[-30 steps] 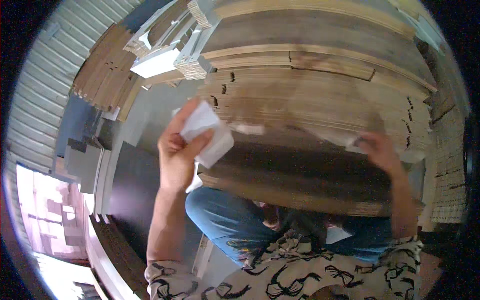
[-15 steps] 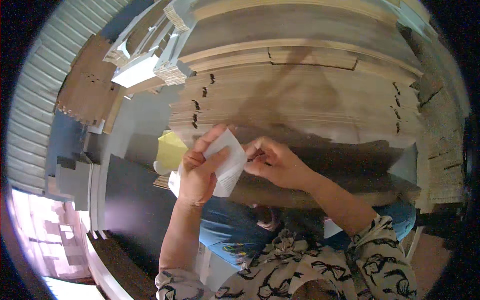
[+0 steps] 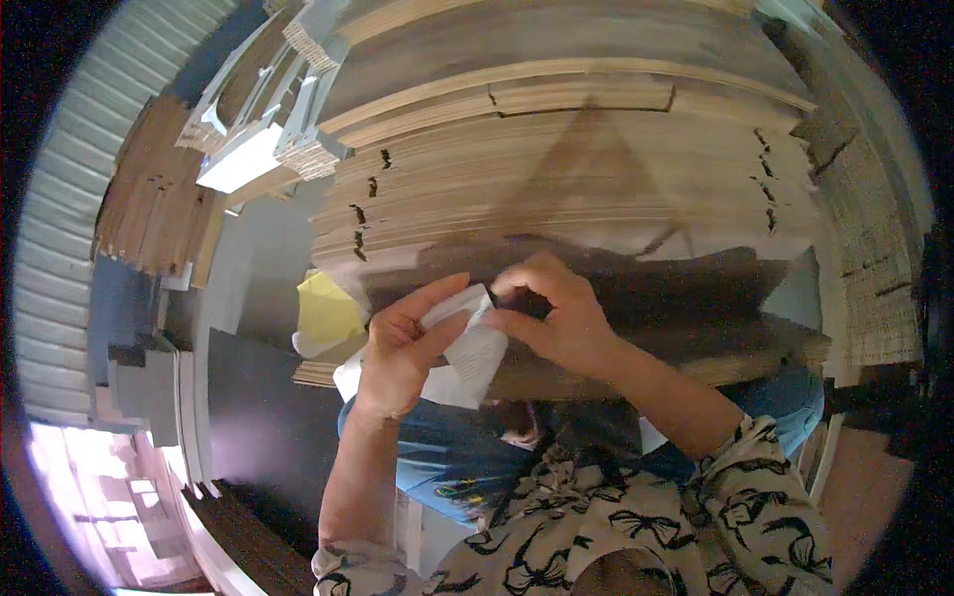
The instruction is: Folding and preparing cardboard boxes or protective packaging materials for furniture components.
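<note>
My left hand [image 3: 402,348] is closed on a white printed paper [image 3: 477,363], pinched between thumb and fingers. At the paper's upper right corner, the thumb and forefinger of my right hand [image 3: 561,313] close on its edge, where it looks creased or folded over. Another white piece [image 3: 348,379] shows beside my left wrist; I cannot tell whether it belongs to the same paper. Both hands are over the near side of a tall stack of flat cardboard [image 3: 576,179] with black marks along its edges.
A yellow sheet [image 3: 328,310] lies left of my left hand. More brown cardboard [image 3: 154,189] and white-faced boards [image 3: 243,157] are stacked at the far left. Another cardboard stack [image 3: 865,238] stands on the right. A dark panel [image 3: 263,417] is at the lower left.
The paper's upper corner has gone from flat and pointed to creased between my fingers. My right hand has come closer to my left. The view has shifted slightly.
</note>
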`<state>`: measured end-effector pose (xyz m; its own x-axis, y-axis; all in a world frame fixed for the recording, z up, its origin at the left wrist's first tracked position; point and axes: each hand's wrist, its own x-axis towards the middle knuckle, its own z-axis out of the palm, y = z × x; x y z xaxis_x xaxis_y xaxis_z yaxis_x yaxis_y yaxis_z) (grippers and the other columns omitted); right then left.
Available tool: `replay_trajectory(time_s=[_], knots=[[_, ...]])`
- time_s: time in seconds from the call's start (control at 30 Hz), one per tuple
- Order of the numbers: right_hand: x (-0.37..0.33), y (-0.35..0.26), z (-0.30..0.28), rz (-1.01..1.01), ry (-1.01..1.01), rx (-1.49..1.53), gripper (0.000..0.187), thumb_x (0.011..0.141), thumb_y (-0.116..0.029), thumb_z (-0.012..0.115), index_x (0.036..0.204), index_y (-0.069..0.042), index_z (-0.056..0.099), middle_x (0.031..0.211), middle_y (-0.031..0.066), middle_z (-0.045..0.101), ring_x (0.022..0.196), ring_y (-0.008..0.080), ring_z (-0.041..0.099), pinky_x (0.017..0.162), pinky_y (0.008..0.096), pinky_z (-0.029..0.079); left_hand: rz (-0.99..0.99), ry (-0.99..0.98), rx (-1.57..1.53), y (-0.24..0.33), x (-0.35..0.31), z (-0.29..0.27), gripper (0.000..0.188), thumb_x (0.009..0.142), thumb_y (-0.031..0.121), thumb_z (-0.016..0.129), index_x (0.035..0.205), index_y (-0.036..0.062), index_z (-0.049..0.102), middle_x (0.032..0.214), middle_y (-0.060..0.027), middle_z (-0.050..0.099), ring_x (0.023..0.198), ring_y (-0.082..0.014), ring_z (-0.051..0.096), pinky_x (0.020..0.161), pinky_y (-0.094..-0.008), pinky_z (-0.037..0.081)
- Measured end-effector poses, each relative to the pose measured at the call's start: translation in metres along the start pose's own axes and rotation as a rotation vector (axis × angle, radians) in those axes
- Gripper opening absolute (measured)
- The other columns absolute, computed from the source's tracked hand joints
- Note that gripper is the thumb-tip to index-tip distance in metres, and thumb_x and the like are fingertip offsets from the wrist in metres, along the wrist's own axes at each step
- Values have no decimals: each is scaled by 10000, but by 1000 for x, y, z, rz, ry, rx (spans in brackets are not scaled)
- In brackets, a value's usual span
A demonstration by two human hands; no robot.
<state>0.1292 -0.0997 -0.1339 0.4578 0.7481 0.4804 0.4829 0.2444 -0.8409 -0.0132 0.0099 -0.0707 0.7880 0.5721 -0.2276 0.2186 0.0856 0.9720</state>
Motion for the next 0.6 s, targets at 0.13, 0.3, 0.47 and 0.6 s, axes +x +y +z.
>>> replay_trajectory(time_s=[0.13,0.3,0.47,0.6], knots=[[5,12,-4,-260,84,-137,161,701,-206,680,818,-122,607,834,54,557,818,271,513,758,379,429,-59,-6,1,3,1,13,376,803,20,580,1165,-49,507,1052,-107,588,904,-104,549,767,-218,442],[-7,28,-17,-466,116,-346,201,652,-148,635,844,-93,605,888,63,547,874,270,505,809,395,420,-101,-9,-118,-7,11,34,372,817,44,560,1167,-62,497,1076,-121,576,934,-139,551,826,-237,424],[-21,37,-14,-383,166,-375,280,606,-78,665,864,-55,558,840,94,547,839,306,513,716,384,448,-144,31,-175,-19,23,46,451,909,321,440,1151,-54,502,1072,-129,572,992,-182,538,885,-312,405],[-32,39,-45,-238,240,-143,170,768,-157,608,877,-47,535,810,89,550,774,280,534,703,368,450,-267,-15,-484,-48,55,33,583,910,462,365,1140,-58,495,1083,-134,563,999,-216,533,892,-357,401]])
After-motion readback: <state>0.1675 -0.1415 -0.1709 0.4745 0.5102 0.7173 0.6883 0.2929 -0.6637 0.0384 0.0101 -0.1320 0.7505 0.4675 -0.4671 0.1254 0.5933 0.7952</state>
